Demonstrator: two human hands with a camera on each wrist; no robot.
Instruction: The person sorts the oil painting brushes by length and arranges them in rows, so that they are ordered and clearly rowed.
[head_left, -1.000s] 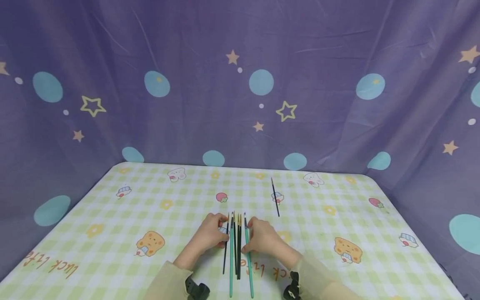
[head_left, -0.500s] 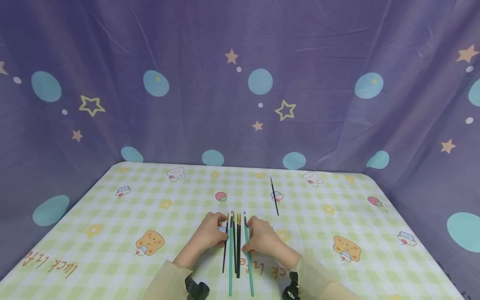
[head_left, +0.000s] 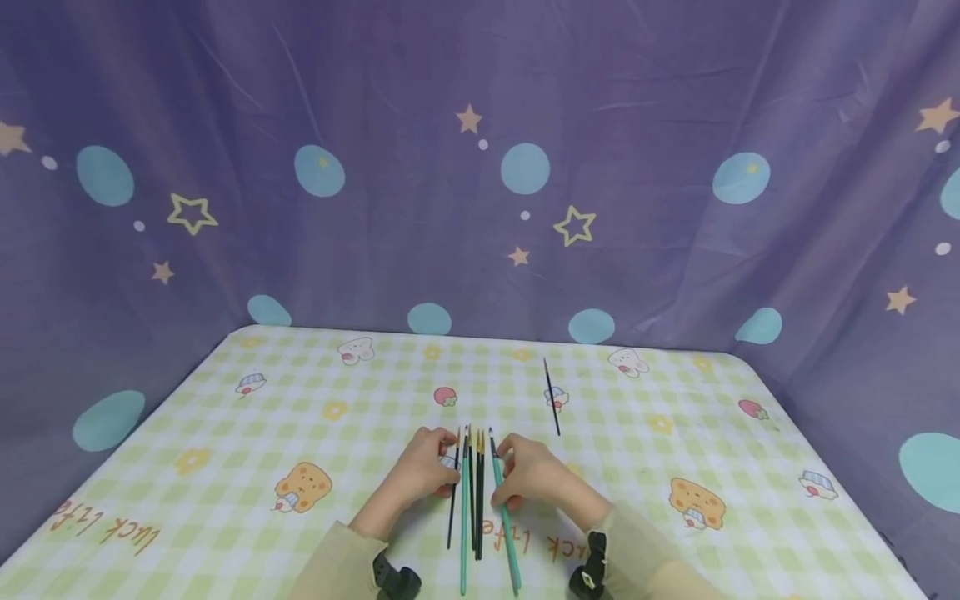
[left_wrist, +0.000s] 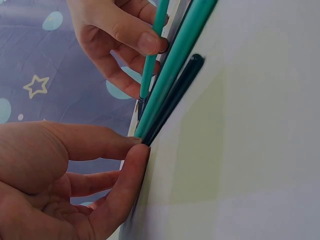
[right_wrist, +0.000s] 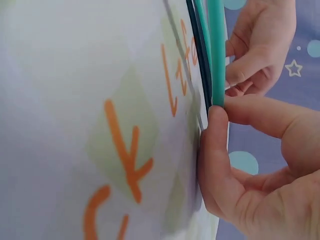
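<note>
In the head view, several paintbrushes lie side by side near the front of the table, bristles pointing away. My left hand [head_left: 420, 464] pinches the thin black paintbrush [head_left: 452, 521] at the row's left end between thumb and finger; its dark handle [left_wrist: 176, 92] shows in the left wrist view. My right hand [head_left: 531, 473] pinches a teal paintbrush [head_left: 510, 542] at the right end, which slants away from the others. Its thick teal handle [right_wrist: 218, 55] rises from the fingertips in the right wrist view. Between the hands lie another teal paintbrush [head_left: 463, 542] and some dark paintbrushes [head_left: 479, 508].
Farther back, right of centre, a single thin black paintbrush [head_left: 553, 402] lies apart. A green-checked cloth [head_left: 360, 533] with printed cartoons covers the table. Behind it hangs a purple curtain [head_left: 390, 208] with stars and blue spots.
My right hand has shifted slightly right with the teal paintbrush, whose near end has swung to the right. The left hand and the other paintbrushes stay about where they were.
</note>
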